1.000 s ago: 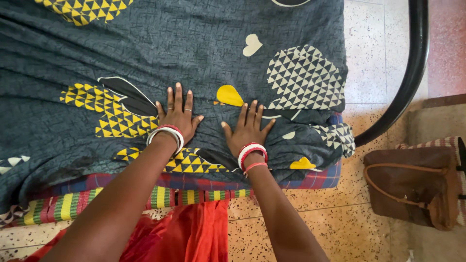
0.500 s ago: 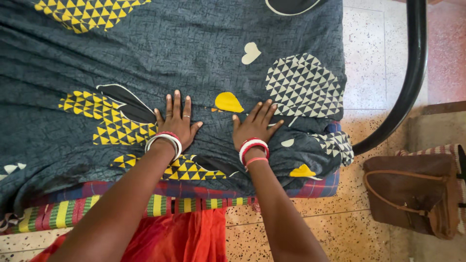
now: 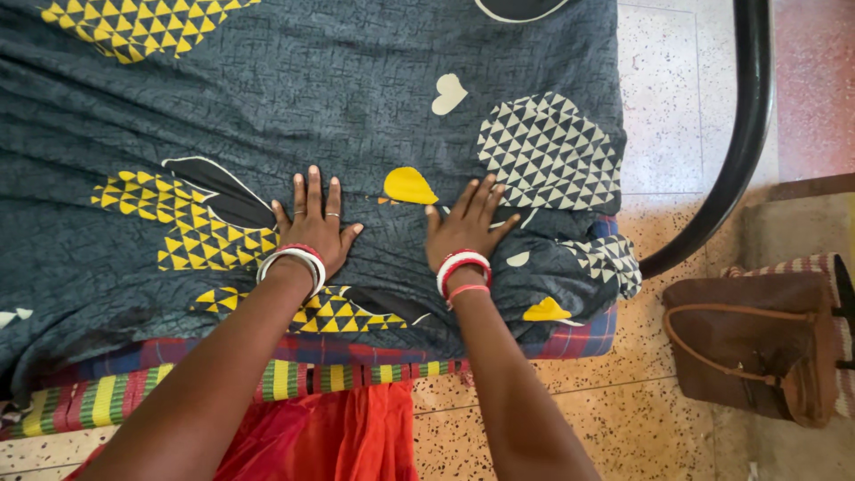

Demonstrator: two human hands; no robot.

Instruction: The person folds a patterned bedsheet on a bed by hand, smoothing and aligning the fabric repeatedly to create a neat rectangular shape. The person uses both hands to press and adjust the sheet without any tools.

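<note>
A dark grey bed sheet [image 3: 356, 98] with yellow and white triangle-patterned hearts covers a mattress. My left hand [image 3: 313, 224] lies flat on it, palm down, fingers spread, with white and red bangles at the wrist. My right hand [image 3: 465, 227] presses flat on the sheet a little to the right, fingers fanned toward a white patterned heart [image 3: 549, 151]. A small yellow heart [image 3: 409, 186] shows between the two hands. Neither hand holds anything.
Under the sheet's near edge, a plaid layer [image 3: 570, 337] and a striped mattress edge [image 3: 116, 396] show. A black curved metal bar [image 3: 739, 134] runs at the right. A brown bag [image 3: 748, 343] sits on the speckled floor [image 3: 641, 419]. Red cloth [image 3: 329, 436] hangs below.
My right hand has slid slightly up and turned its fingers more to the right across the sheet. My left hand has stayed flat in about the same spot; the view shifted a little.
</note>
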